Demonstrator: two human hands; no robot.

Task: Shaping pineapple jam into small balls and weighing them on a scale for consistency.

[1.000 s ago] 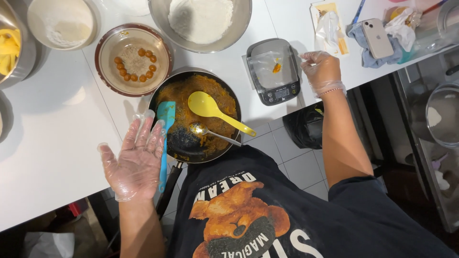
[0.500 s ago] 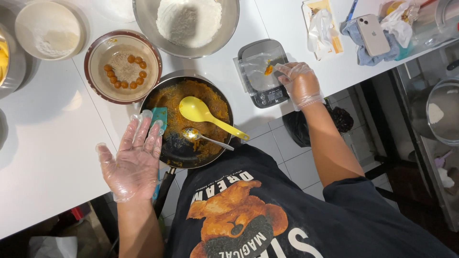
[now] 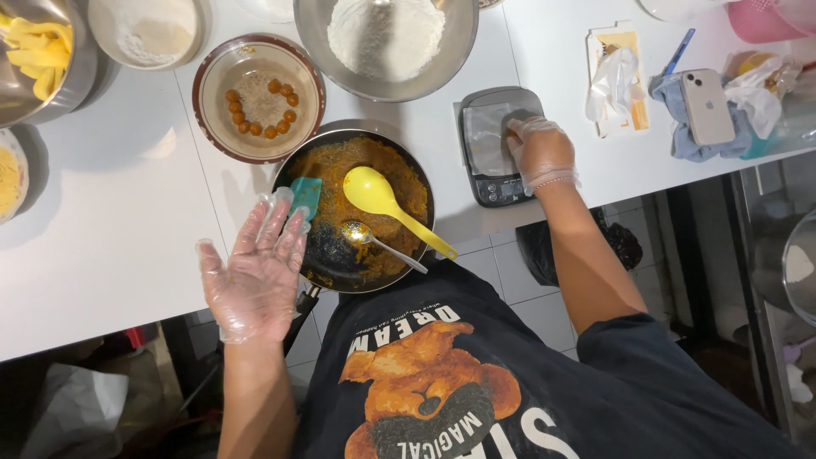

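— Where's the right hand [image 3: 541, 153]?
— Gloved, resting palm-down on the kitchen scale [image 3: 497, 149] at the white counter's [image 3: 110, 229] edge; fingers curled, whether they pinch anything I cannot tell.
— And the left hand [image 3: 253, 276]?
— Open, fingers spread, holding nothing, hovering beside the dark pan [image 3: 353, 208] of orange filling (yellow spoon [image 3: 382, 204] and teal spatula [image 3: 304, 197] inside).
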